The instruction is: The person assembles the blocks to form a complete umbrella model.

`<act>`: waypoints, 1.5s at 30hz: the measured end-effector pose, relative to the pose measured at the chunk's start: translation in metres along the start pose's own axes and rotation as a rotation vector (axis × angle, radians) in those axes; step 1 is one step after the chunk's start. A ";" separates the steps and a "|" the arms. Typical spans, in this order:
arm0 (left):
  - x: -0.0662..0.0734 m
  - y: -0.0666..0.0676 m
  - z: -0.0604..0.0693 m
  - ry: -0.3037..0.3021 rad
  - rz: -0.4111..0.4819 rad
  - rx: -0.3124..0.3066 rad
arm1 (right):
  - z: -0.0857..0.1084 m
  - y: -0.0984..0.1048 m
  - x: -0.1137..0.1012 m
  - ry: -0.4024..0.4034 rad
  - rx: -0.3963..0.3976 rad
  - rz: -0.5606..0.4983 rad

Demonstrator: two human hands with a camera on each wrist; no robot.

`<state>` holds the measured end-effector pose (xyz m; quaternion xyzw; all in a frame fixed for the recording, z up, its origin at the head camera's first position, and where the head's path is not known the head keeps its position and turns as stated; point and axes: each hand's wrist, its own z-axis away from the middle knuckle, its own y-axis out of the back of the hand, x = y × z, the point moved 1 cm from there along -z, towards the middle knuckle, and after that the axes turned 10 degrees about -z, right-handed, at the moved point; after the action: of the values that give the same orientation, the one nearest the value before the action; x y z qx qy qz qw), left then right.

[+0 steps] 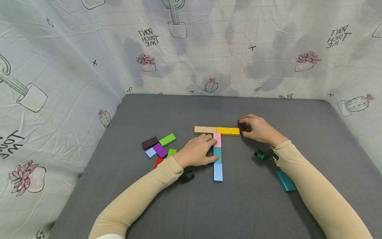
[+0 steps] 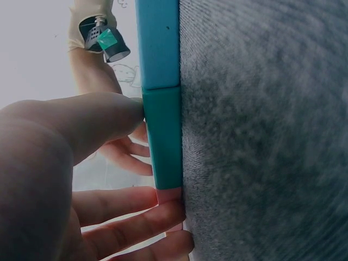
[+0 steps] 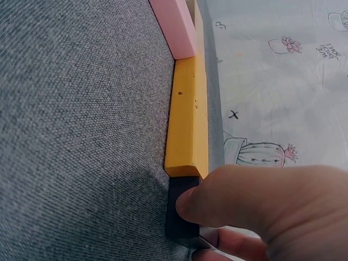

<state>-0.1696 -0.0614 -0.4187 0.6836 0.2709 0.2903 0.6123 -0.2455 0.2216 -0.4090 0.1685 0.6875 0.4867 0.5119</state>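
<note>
Dark rectangular block (image 3: 182,231), seemingly wood, sits pinched in right hand (image 1: 259,129); probably light, stiff, smooth; best held by long sides. Just left of grip: yellow rectangular wooden block (image 1: 228,131). Farther left, left hand (image 1: 197,151), fingers extended, touches pink rectangular block (image 1: 218,140).

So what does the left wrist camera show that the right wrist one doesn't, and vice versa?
The left wrist view alone shows the left hand, the light blue block and the teal block. The right wrist view alone shows the yellow block and the dark block. Both show the right hand, pink block, gray surface and printed sheet.
</note>
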 end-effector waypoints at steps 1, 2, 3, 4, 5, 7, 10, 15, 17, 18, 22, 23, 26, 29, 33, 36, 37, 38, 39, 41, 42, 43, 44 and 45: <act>0.000 0.000 0.000 0.000 0.000 0.000 | 0.000 0.000 0.000 0.001 0.004 0.002; 0.000 0.000 0.000 0.000 0.000 0.000 | 0.000 0.000 0.000 0.004 0.006 0.003; 0.000 0.000 0.000 -0.001 -0.001 0.000 | 0.000 0.000 0.000 0.004 0.005 0.004; 0.000 0.000 0.000 0.000 -0.001 -0.001 | 0.000 0.000 0.000 0.005 0.005 0.004; 0.000 0.000 0.000 -0.001 -0.001 0.000 | 0.000 0.000 0.000 0.000 0.002 0.003; 0.000 0.000 0.000 0.000 -0.003 0.000 | 0.000 0.000 0.000 -0.002 -0.002 0.004; 0.000 -0.001 0.000 -0.001 -0.005 0.001 | 0.000 0.001 -0.001 -0.004 -0.009 0.003; 0.001 -0.001 0.000 -0.001 -0.008 0.002 | 0.001 0.000 -0.001 0.003 -0.003 0.005; 0.001 -0.001 0.000 0.000 -0.009 0.001 | 0.001 0.000 -0.001 0.005 0.000 0.006; 0.001 0.000 0.001 0.001 -0.009 0.001 | 0.001 0.000 -0.002 0.005 0.001 0.007; 0.001 0.000 0.001 0.002 -0.010 0.000 | 0.001 0.000 -0.001 0.004 0.004 0.008; 0.002 0.000 0.001 0.002 -0.011 0.000 | 0.001 0.000 -0.001 0.004 0.004 0.008; 0.001 -0.001 0.001 0.001 -0.013 -0.001 | 0.002 0.000 -0.002 0.002 0.006 0.010; 0.001 -0.002 0.000 0.001 -0.012 -0.004 | 0.005 0.002 -0.003 -0.004 0.016 0.010; 0.001 -0.001 0.000 -0.001 -0.006 -0.007 | 0.015 0.005 -0.003 -0.017 0.033 0.013; 0.001 -0.001 0.000 -0.003 -0.007 -0.007 | 0.026 0.007 -0.002 -0.021 0.037 0.028; 0.001 -0.001 0.000 -0.002 -0.010 -0.010 | 0.030 0.008 -0.001 -0.021 0.040 0.039; 0.001 -0.001 0.000 -0.002 -0.009 -0.010 | 0.034 0.009 0.000 -0.020 0.043 0.047; 0.000 -0.002 0.000 0.000 -0.008 -0.010 | 0.038 0.009 0.001 -0.022 0.043 0.054; 0.000 -0.002 0.000 0.003 -0.008 -0.013 | 0.047 0.011 0.002 -0.025 0.049 0.069; 0.000 -0.003 0.000 0.005 -0.007 -0.014 | 0.052 0.012 0.003 -0.027 0.052 0.074; 0.000 -0.003 0.000 0.007 -0.007 -0.015 | 0.057 0.012 0.003 -0.028 0.058 0.078; 0.000 -0.003 0.000 0.007 -0.005 -0.014 | 0.062 0.013 0.003 -0.029 0.062 0.079; -0.001 -0.004 -0.001 0.008 -0.006 -0.017 | 0.067 0.014 0.002 -0.032 0.066 0.081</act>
<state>-0.1705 -0.0611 -0.4223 0.6763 0.2729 0.2938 0.6179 -0.1917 0.2632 -0.3983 0.2208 0.6875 0.4813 0.4970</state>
